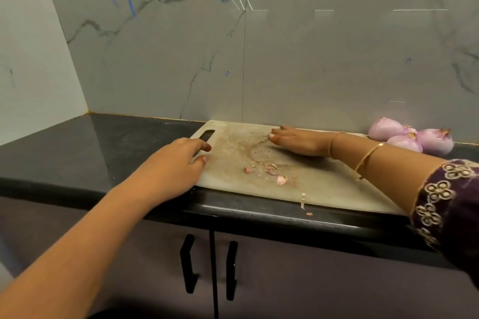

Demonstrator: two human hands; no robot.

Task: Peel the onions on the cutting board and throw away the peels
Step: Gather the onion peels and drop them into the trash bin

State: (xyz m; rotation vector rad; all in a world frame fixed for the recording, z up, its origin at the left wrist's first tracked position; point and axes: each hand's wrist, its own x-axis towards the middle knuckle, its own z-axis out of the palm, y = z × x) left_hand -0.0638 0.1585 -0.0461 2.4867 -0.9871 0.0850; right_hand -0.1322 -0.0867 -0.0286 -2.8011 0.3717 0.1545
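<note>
Black counter [77,153] bears a pale board [324,184] set against the wall [311,72], three onions [409,137] just beside it, a peel scrap [309,214] near the front edge.

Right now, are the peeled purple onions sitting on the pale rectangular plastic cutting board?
No, the peeled purple onions lie on the black counter past the right end of the pale cutting board.
</note>
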